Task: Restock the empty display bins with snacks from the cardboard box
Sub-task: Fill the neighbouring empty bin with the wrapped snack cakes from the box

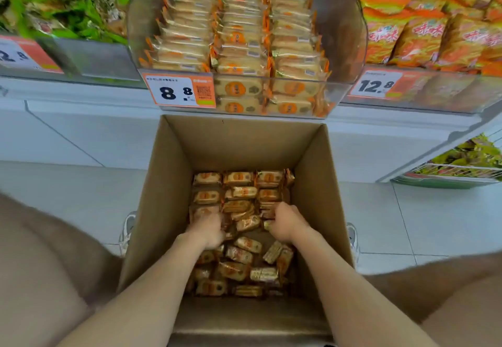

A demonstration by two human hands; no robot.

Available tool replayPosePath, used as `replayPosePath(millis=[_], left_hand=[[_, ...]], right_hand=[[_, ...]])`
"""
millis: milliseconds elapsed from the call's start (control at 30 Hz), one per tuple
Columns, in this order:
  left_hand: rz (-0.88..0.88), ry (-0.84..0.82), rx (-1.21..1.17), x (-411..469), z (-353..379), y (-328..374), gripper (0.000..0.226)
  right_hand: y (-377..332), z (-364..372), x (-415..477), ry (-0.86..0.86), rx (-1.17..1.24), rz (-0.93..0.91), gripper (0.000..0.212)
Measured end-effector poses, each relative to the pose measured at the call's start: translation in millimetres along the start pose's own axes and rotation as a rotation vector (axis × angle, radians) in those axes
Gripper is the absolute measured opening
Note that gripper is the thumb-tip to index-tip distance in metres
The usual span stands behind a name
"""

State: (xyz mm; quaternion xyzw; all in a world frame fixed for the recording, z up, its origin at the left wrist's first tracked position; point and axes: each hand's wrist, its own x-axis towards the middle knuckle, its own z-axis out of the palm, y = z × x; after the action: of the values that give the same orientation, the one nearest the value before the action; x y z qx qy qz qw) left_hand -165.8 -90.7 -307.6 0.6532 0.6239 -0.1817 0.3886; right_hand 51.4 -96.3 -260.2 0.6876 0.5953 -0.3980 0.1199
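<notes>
— Orange-and-gold crinkly plastic: the small wrapped snack cakes (239,254) lie in a loose layer at the bottom of the deep brown cardboard box (173,183). Where do they sit from the hands?

— Right under and around them. The left hand (207,231) is pressed down on the packs at its own side of the box, fingers curled into the pile. The right hand (285,224) is closed around a pack or two at its side. Whether each fist has a firm hold I cannot tell; the fingertips are buried.

— Which way do the packs run?

— The tidy rows just beyond the hands lie with their long axes running from one hand towards the other. Those between the wrists are jumbled, some tipped on edge.

— And the target?

— The clear curved plastic display bin (350,47) stands beyond and above the box, straight ahead of both hands, neither nearer. It looks nearly full, with cakes stacked in three columns, long axes also side to side. My judgement: the lift goes up and forward, packs kept in that same orientation.

— Anything further out?

— A white-and-orange price tag (179,91) on the bin's front, towards the left hand.
</notes>
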Motion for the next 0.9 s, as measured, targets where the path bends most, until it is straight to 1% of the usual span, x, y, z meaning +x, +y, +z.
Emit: replayPosePath(millis=[67,133,167,233,267,333,400,467,533,567,633,733,800,900], left_hand=[[-0.027,-0.104,0.057,8.5,13.0,-1.6,0.049],[-0.042,-0.19,0.099,13.0,21.2,-6.8,0.057],[-0.048,-0.223,0.115,15.4,24.9,-11.4,0.061],[-0.045,-0.265,0.133,20.9,30.2,-19.3,0.067],[-0.044,-0.269,0.137,23.2,30.9,-20.6,0.065],[-0.042,-0.245,0.148,27.5,32.7,-23.8,0.049],[-0.032,-0.217,0.167,29.2,34.6,-25.8,0.034],[-0.018,-0.213,0.195,28.1,34.8,-26.7,0.03],[-0.014,-0.206,0.219,27.2,36.0,-28.0,0.031],[-0.013,-0.193,0.235,26.1,35.7,-27.3,0.032],[-0.006,-0.175,0.246,23.5,34.7,-25.3,0.033],[0.006,-0.142,0.147,22.9,31.6,-20.8,0.022],[0.011,-0.074,-0.007,21.5,24.1,-16.8,0.012],[-0.011,0.057,-0.348,14.8,7.6,-8.7,0.005]], right_hand=[[9.8,27.6,14.3,-0.135,-0.024,0.019,0.019],[13.1,52.1,24.4,-0.29,-0.084,0.01,0.032],[12.2,61.2,27.3,-0.348,-0.133,-0.004,0.034],[8.8,71.0,33.3,-0.405,-0.247,-0.036,0.033],[7.2,73.4,36.1,-0.416,-0.284,-0.057,0.033],[5.2,77.3,43.9,-0.422,-0.333,-0.08,0.034],[7.9,81.3,47.0,-0.47,-0.372,-0.061,0.044],[15.7,84.1,45.6,-0.527,-0.413,-0.021,0.054],[22.5,85.1,41.1,-0.543,-0.438,-0.003,0.061],[24.4,84.4,38.4,-0.538,-0.424,-0.006,0.062],[27.1,83.1,35.5,-0.537,-0.358,0.006,0.058],[24.1,72.9,31.0,-0.527,-0.214,0.032,0.045],[20.3,62.8,30.6,-0.455,-0.067,0.035,0.04],[11.3,44.6,26.6,-0.281,0.183,0.045,0.034]])
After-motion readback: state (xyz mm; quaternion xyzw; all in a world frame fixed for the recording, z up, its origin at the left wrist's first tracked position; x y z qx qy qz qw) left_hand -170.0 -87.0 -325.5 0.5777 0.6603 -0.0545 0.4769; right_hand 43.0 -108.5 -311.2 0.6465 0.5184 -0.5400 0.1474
